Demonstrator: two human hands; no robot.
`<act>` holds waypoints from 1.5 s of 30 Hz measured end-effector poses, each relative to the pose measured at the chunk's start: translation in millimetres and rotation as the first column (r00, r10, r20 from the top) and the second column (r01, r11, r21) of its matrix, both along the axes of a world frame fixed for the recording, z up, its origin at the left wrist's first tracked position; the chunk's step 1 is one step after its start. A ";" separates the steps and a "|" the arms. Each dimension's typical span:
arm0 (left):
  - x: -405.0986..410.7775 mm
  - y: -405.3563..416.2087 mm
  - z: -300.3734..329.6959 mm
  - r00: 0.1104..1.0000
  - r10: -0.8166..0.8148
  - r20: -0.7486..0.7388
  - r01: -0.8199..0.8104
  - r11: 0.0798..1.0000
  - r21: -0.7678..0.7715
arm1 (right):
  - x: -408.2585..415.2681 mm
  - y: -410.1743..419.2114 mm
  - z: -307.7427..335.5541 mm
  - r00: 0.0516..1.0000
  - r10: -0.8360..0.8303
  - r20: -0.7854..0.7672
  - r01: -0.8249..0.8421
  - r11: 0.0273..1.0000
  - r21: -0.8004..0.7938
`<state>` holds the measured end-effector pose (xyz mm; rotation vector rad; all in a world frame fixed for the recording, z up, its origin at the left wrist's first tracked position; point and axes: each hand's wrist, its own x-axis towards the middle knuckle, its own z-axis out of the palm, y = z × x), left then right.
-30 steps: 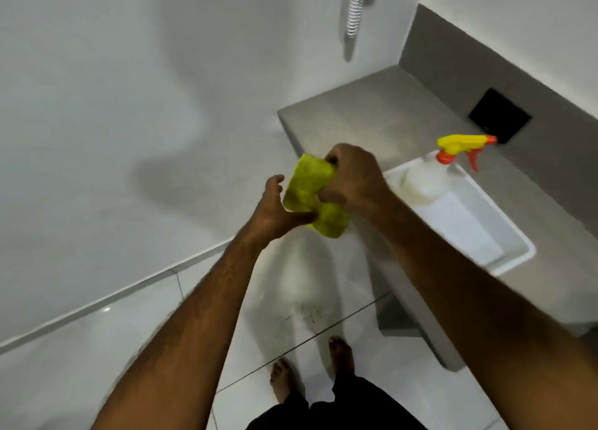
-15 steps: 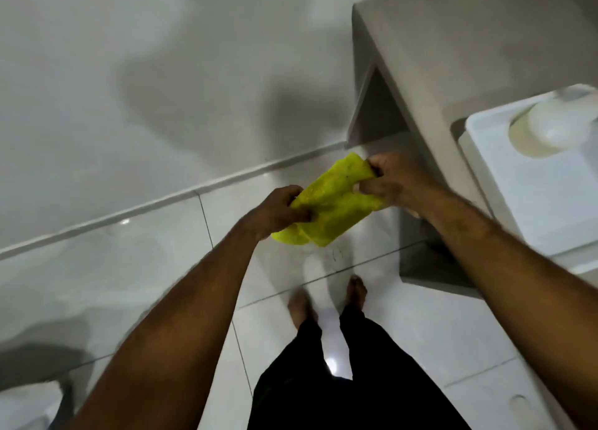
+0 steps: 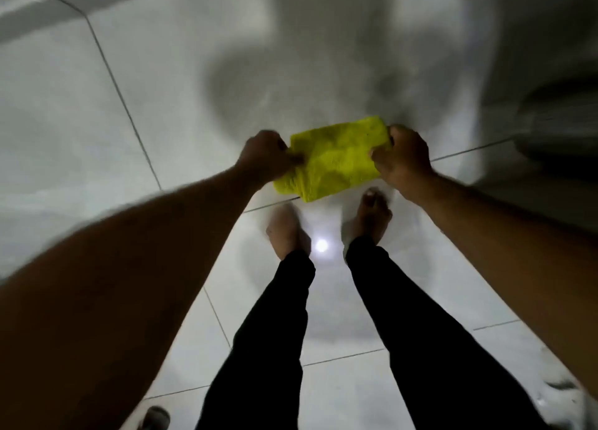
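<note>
Yellow cloth [image 3: 336, 161] held taut in the air above the tiled floor [image 3: 97, 106]; left hand [image 3: 265, 157] and right hand [image 3: 401, 159] each grip one end, fingers curled

The head view looks straight down at a yellow cloth [image 3: 335, 161] stretched between 2 hands: the left hand [image 3: 266, 157] pinches its left edge and the right hand [image 3: 403, 157] grips its right edge, fingers curled around the fabric. Below the cloth stand 2 bare feet [image 3: 284, 230] and legs in black trousers [image 3: 268, 348] on a glossy white tiled floor [image 3: 97, 122]. The picture is blurred, and a grey shape at the right edge cannot be made out.
</note>
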<state>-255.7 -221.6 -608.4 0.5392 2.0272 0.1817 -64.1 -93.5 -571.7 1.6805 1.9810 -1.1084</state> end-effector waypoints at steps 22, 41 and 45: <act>-71.9 -47.2 -192.2 0.780 -0.555 -0.290 0.512 0.831 -0.216 | -31.2 -26.9 -247.4 0.937 -0.203 0.286 0.162 0.974 0.159; -80.5 -50.6 -185.9 0.792 -0.546 -0.273 0.517 0.838 -0.174 | -7.5 62.1 -284.6 0.885 0.362 0.292 -0.465 0.678 0.569; -84.6 -56.0 -184.2 0.784 -0.544 -0.297 0.516 0.839 -0.174 | -40.1 -43.8 -280.9 0.792 0.591 0.151 -0.554 0.595 0.582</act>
